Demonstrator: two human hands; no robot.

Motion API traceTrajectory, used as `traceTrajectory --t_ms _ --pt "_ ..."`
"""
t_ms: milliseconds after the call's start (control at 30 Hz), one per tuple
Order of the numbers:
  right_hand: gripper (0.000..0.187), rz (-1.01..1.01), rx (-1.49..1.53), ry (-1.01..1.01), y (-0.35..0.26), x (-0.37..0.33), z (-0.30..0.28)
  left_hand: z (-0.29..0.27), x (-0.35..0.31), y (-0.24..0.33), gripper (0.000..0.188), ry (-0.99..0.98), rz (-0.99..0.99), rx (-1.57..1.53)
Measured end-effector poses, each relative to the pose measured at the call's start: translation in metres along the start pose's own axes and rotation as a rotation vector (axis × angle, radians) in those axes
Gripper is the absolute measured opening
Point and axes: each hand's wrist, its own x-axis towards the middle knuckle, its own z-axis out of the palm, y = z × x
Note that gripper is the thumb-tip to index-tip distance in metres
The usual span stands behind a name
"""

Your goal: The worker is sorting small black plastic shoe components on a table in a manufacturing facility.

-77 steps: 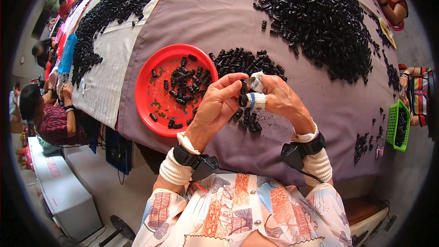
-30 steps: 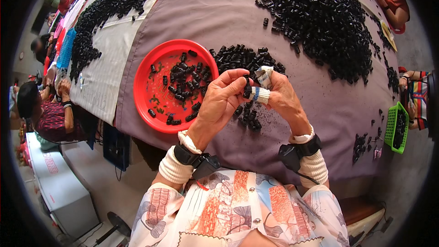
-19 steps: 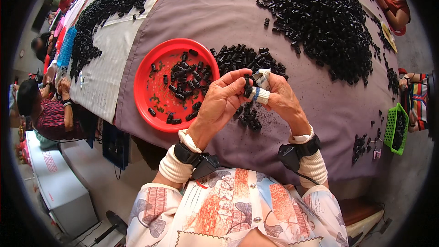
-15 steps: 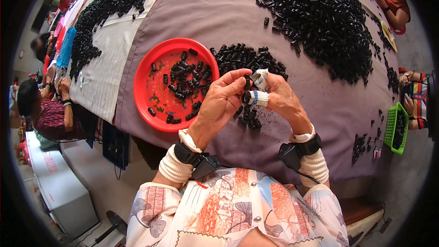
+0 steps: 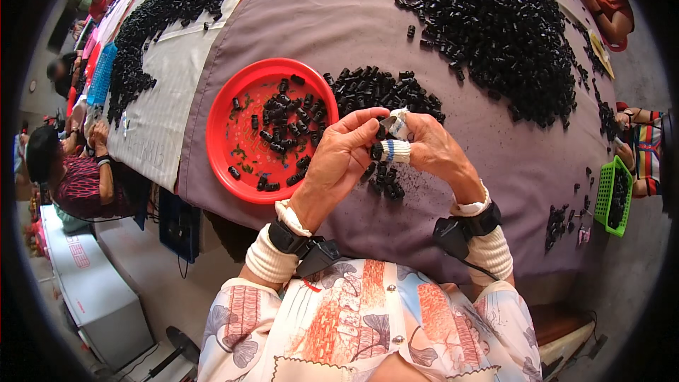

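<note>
In front of me, both hands meet over the table's near part, beside a red plastic tray. My left hand (image 5: 336, 155) pinches a small black cylindrical plastic part (image 5: 382, 129) between thumb and forefinger. My right hand (image 5: 440, 152) closes on it from the other side, its fingers partly hiding it. White covers wrap two right fingertips; the lower one, a knitted finger cover (image 5: 395, 151), has blue stripes. Just behind the hands lies a small heap of black parts (image 5: 385, 88). The red tray (image 5: 221, 159), left of my left hand, holds several such parts.
A large pile of black parts (image 5: 495, 35) covers the far right of the cloth-covered table (image 5: 283, 28). Another pile (image 5: 138, 49) lies at far left. A green basket (image 5: 603, 198) stands at the right edge. Other people sit along both sides.
My right hand has shifted slightly, its wrapped fingertips turning a little against the black part. The left hand stays almost still.
</note>
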Motion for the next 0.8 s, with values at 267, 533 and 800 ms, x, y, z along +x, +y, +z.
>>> traceTrajectory --t_ms 267,533,800 --pt "0.030 -0.031 0.064 -0.007 -0.002 -0.002 0.001 0.004 -0.003 0.002 0.020 0.016 -0.014 0.004" --pt "0.027 -0.094 0.123 -0.025 0.003 -0.001 0.002 0.008 -0.002 0.001 0.019 0.077 0.004 0.051" --pt "0.027 -0.033 0.092 -0.006 -0.010 -0.003 -0.001 0.007 0.000 -0.001 0.019 0.082 0.007 -0.055"
